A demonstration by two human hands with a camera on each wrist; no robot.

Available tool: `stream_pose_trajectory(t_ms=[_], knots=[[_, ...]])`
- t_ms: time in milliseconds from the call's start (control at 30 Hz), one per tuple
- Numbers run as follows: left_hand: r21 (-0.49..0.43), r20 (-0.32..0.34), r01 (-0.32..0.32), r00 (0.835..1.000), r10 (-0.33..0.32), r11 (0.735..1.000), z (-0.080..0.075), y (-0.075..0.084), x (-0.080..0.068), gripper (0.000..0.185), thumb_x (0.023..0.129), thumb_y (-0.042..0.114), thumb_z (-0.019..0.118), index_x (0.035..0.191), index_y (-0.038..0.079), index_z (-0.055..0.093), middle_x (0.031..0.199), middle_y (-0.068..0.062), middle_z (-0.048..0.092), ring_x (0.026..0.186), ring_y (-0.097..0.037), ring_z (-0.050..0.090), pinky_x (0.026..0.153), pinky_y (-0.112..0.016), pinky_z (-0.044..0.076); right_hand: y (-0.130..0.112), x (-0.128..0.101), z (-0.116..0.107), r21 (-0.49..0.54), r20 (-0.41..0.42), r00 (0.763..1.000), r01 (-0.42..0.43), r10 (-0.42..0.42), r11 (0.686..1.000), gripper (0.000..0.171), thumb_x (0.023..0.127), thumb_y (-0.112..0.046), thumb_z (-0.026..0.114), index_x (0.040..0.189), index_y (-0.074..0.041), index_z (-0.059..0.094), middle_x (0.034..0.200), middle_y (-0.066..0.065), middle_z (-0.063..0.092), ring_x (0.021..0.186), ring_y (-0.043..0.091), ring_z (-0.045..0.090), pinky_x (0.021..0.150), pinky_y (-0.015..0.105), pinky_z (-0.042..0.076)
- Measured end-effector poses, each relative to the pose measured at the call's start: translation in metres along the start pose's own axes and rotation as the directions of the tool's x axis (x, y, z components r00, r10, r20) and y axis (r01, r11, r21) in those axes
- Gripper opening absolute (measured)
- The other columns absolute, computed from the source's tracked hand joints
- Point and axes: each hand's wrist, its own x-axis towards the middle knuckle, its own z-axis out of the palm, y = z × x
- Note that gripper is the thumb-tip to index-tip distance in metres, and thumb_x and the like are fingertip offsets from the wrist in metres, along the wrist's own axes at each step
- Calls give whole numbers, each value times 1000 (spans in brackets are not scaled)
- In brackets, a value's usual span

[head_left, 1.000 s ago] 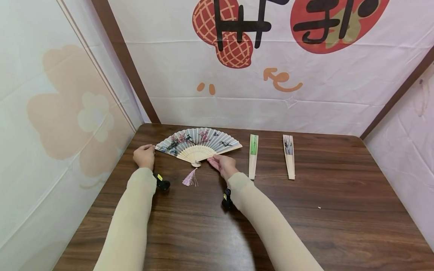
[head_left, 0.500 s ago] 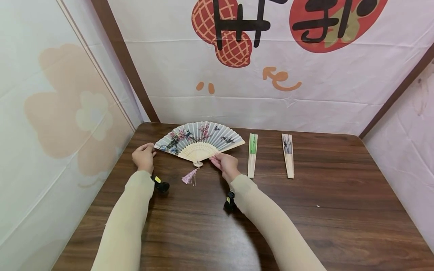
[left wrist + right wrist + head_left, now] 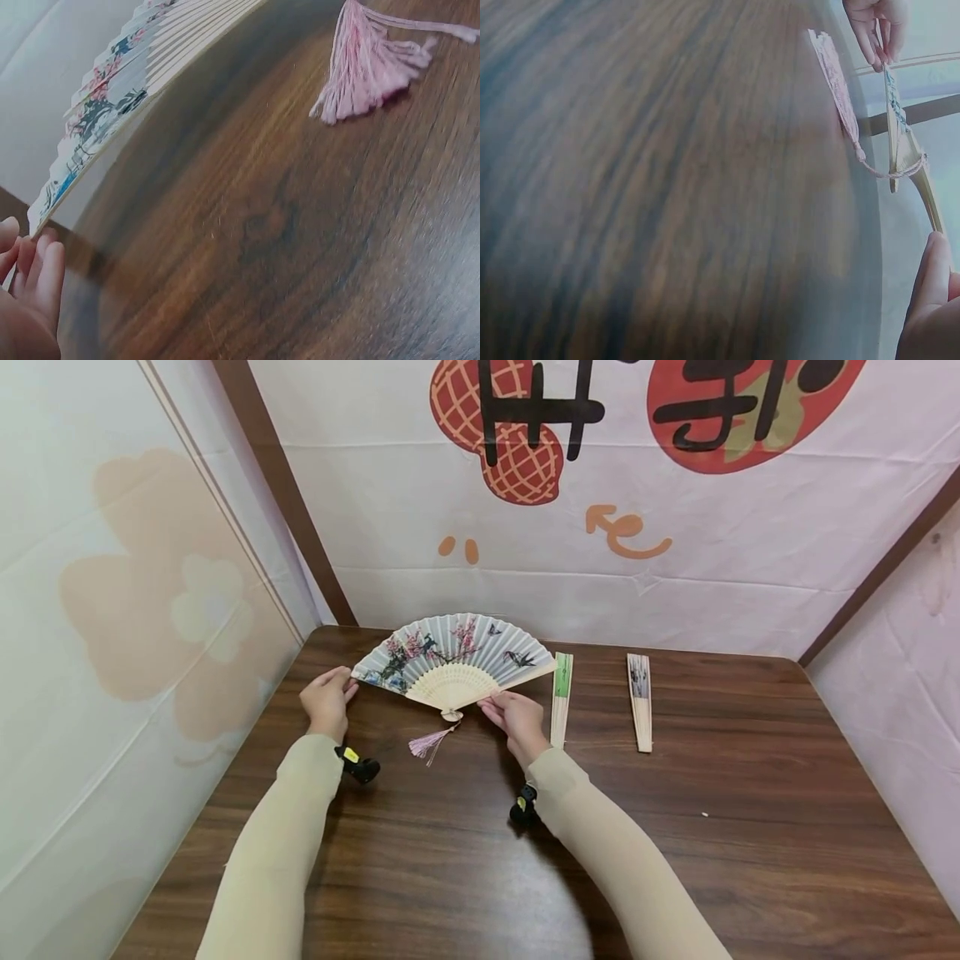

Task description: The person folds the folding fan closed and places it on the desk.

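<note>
A spread folding fan (image 3: 453,660) with blossoms and birds on pale grey-blue cloth is held up at the back left of the table. At its left tip, my left hand (image 3: 327,700) pinches the corner between thumb and fingers, as the left wrist view shows of the fan (image 3: 112,105). Thumb and fingers of my right hand (image 3: 517,718) grip the right outer rib near the pivot. From the pivot hangs a pink tassel (image 3: 427,743), which reaches down toward the wood. The right wrist view shows the fan nearly edge-on, its tassel (image 3: 836,94) beside it.
Right of the open fan lies a folded green fan (image 3: 562,700), partly overlapped by the open fan's tip and my right hand. Farther right is a folded grey-patterned fan (image 3: 639,702). A small white scrap (image 3: 705,815) lies on the brown table (image 3: 750,877). A printed cloth wall (image 3: 525,593) stands behind.
The open fan has risen and shifted right, its upper edge now overlapping the back wall in view. Both hands moved with it, keeping their holds. The folded fans stayed put.
</note>
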Motion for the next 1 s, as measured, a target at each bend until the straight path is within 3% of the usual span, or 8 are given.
stream_pose_trajectory(t_ms=[200, 433, 567, 1000], knots=[[-68, 23, 43, 999, -42, 997, 7, 8, -9, 13, 90, -1, 68, 81, 8, 71, 86, -5, 69, 75, -12, 70, 82, -26, 64, -7, -2, -6, -12, 16, 999, 31, -31, 999, 8, 97, 3, 57, 100, 7, 63, 78, 7, 70, 73, 15, 72, 83, 29, 64], [-110, 102, 132, 987, -121, 985, 14, 14, -20, 5, 92, 1, 68, 95, 2, 72, 81, -3, 72, 73, -13, 70, 77, -25, 65, -11, -4, -11, -21, 29, 999, 32, -32, 999, 4, 97, 3, 58, 96, 5, 62, 77, 7, 71, 73, 14, 72, 79, 27, 65], [-143, 137, 169, 979, -150, 975, 16, 15, -23, 4, 92, 2, 68, 93, 2, 72, 79, -4, 72, 71, -13, 69, 74, -25, 65, -14, -4, -14, -15, 40, 999, 38, -38, 999, 6, 97, 4, 57, 99, 6, 62, 76, 7, 71, 72, 14, 72, 79, 27, 65], [-216, 199, 180, 970, -137, 960, 22, 12, -31, 7, 94, 2, 65, 90, 3, 70, 80, -5, 73, 72, -14, 72, 74, -25, 65, -24, -10, -25, 17, 73, 994, 78, -79, 997, 10, 97, 6, 55, 90, 2, 59, 73, 5, 71, 71, 14, 73, 77, 25, 65]])
